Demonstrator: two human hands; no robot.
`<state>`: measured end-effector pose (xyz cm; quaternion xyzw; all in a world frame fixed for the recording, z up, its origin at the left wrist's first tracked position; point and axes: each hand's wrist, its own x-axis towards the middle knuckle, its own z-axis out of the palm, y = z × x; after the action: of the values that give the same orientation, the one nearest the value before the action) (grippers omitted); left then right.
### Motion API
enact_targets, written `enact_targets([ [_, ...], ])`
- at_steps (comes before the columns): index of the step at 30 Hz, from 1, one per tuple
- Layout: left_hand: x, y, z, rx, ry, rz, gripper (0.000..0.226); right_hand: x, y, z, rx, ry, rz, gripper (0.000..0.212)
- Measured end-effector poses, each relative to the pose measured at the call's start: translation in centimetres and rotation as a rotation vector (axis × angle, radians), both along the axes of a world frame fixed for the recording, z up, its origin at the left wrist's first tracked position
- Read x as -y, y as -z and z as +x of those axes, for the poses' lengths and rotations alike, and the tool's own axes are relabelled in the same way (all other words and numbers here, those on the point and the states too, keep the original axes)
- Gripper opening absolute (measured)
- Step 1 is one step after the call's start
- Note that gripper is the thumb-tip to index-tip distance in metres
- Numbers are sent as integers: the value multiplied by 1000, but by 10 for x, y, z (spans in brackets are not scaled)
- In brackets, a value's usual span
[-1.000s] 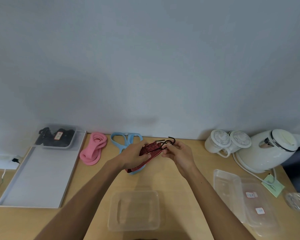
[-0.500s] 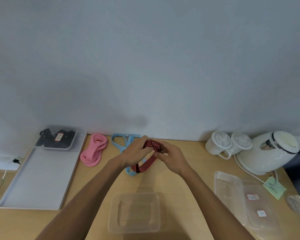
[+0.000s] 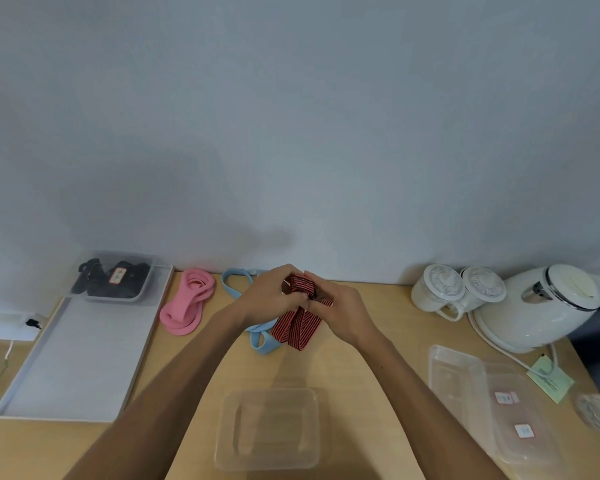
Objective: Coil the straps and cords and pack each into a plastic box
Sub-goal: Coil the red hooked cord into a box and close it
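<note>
Black straps (image 3: 113,277): packed in a clear labelled box (image 3: 116,298) at 10 o'clock on the desk (image 3: 395,317). The box rests on the far end of a white tray (image 3: 77,358).
Pink strap (image 3: 186,306): coiled, flat on the desk just right of the tray, 11 o'clock.
Blue strap (image 3: 234,284): loose loops next to the pink one, partly hidden behind the left wrist.
Left hand (image 3: 274,294): fingers curled round the folded top of the red-and-black strap (image 3: 297,327).
Red-and-black strap: at 12 o'clock, held between both hands. Its loops hang toward 6 o'clock, lower ends just beside the blue strap. Cannot tell whether they touch the desk.
Right hand (image 3: 342,311): fingers and thumb clamped on the same strap just below the fold, touching the left hand.
Empty clear box (image 3: 227,403): open, at 6 o'clock, between the forearms.
Two white lidded mugs (image 3: 437,289) and a white kettle (image 3: 541,306): 2 o'clock, against the wall.
Further clear plastic boxes (image 3: 465,382): 4 o'clock, overlapping. A green note (image 3: 549,379) lies just beside them.
</note>
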<state>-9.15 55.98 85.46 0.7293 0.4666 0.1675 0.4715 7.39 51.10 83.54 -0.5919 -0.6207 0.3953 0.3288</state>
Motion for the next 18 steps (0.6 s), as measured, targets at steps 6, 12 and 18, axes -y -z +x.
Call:
enact_targets([
  [6, 1, 0, -3, 136, -19, 5, 12, 1, -3, 3, -116, 55, -112, 78],
  [12, 1, -14, -4, 359, -76, -161, 19, 0, 7, 11, -291, 4, -283, 61],
  [18, 3, -8, -11, 325, -165, -213, 20, 0, 5, 11, -278, 97, -227, 39],
])
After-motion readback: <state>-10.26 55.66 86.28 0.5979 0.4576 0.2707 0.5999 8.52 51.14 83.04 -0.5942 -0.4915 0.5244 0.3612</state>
